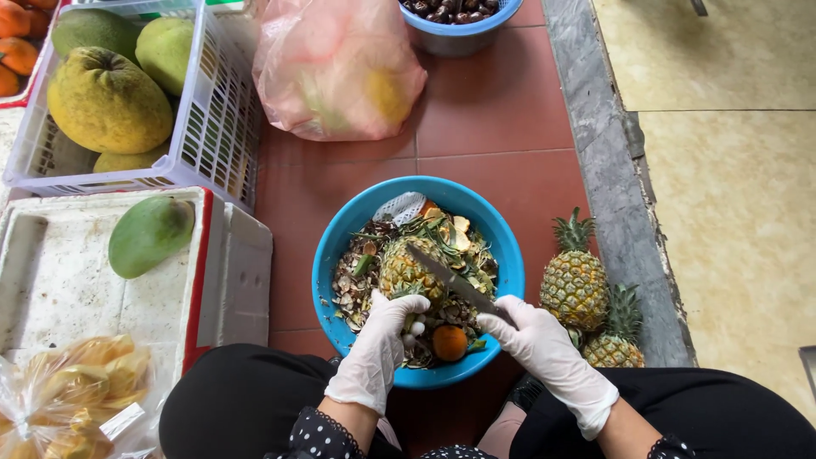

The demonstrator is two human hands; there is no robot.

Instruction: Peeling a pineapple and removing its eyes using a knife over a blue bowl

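My left hand [378, 348], in a white glove, is closed around the crown end of a pineapple [409, 270], fingers curled over the leaves. The fruit lies tilted over the scraps, its body pointing away from me, just beyond my fingertips. My right hand [548, 348], also gloved, is wrapped around the handle of a knife [449, 278]. The blade runs up and to the left from that fist and its tip rests on the pineapple's upper side, so the fruit sits between both hands, nearer the left.

All of this is over a blue bowl [340, 234] on the red tiled floor [493, 119], right in front of my knees. The bowl is heaped with peelings and leaf trimmings [361, 280]; a small orange fruit [449, 342] lies at its near edge, between my wrists.

Just right of the bowl, two whole pineapples [586, 297] stand together against a grey stone kerb [608, 170]. To the left, a white foam box [68, 272] carries a green mango [150, 235], with a clear bag of yellow fruit [76, 382] at its near corner. Behind it, a white plastic basket [212, 127] holds large yellow-green pomelos [108, 100]. Farther off, a pink plastic bag [336, 68] lies on the tiles, and a second blue bowl of dark nuts [455, 17] sits at the top edge.
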